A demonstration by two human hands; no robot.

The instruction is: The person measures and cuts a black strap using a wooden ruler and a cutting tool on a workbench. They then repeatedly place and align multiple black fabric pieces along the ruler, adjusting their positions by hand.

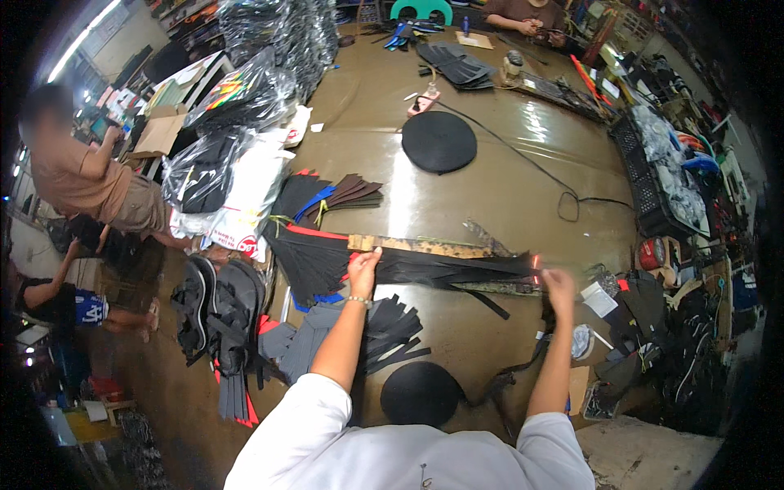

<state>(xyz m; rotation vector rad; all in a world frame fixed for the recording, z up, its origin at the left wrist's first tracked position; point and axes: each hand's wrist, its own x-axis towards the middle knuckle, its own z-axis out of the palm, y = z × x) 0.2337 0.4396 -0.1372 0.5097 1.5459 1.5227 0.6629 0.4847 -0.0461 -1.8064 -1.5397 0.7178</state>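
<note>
A black webbing strap (457,271) lies stretched across the table along a worn wooden stick (433,245) with a block at its left end. By that block, my left hand (365,273) has its fingers closed on the strap's left end. At the strap's right end, a thin red glowing piece (536,269) stands upright. Just right of it is my right hand (559,291), blurred by motion; its fingers and anything in them cannot be made out. Bundles of cut black straps (306,265) lie to the left of my left hand.
Black webbing rolls (438,142) (420,394) lie beyond and near me. A cord runs from a pink power strip (425,103). Black sandals (233,314) sit left, a black crate (653,175) right. One person (86,167) stands left; another (531,23) works at the far end.
</note>
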